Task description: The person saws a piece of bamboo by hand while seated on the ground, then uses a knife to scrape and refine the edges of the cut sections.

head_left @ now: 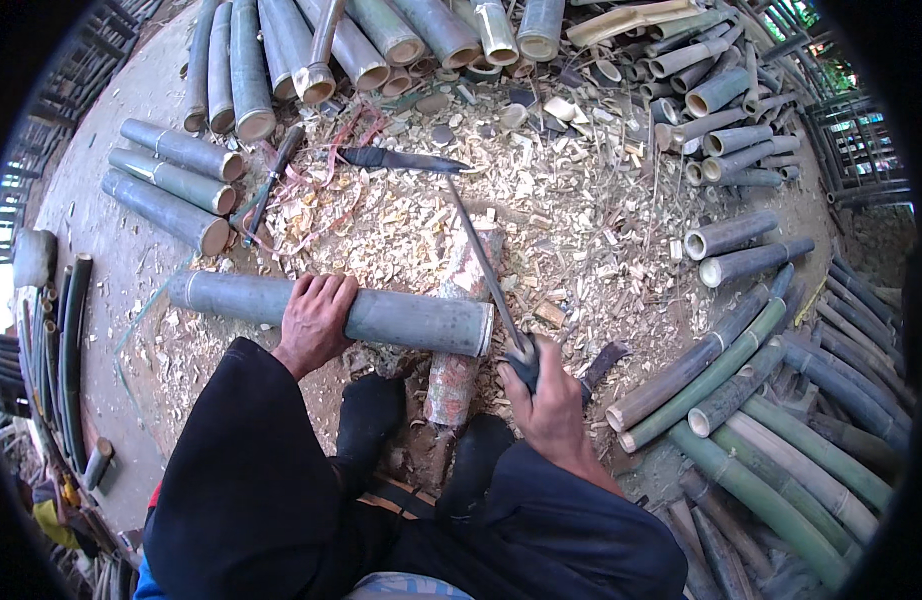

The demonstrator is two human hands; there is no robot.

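Observation:
A thick grey-green bamboo section [411, 320] lies crosswise over a mottled, reddish-white log [451, 390]. My left hand [318, 318] is closed over its top, left of the middle, with the fingers wrapped to the far side. The cut, pale-rimmed end points right. My right hand [551, 400] grips the black handle of what looks like a handsaw [486, 265], seen nearly edge-on. Its long thin blade slants away to the upper left, just past the bamboo's right end; whether they touch I cannot tell. A dark broad blade [603, 368] lies beside my right hand.
Wood chips [601, 230] cover the ground. A dark-handled knife [401, 160] and another long tool [274, 182] lie beyond the bamboo. Cut bamboo pieces [181, 175] rest at left, more bamboo [381, 40] at the far side, and long poles [771, 480] at right. My dark-covered feet [371, 415] flank the log.

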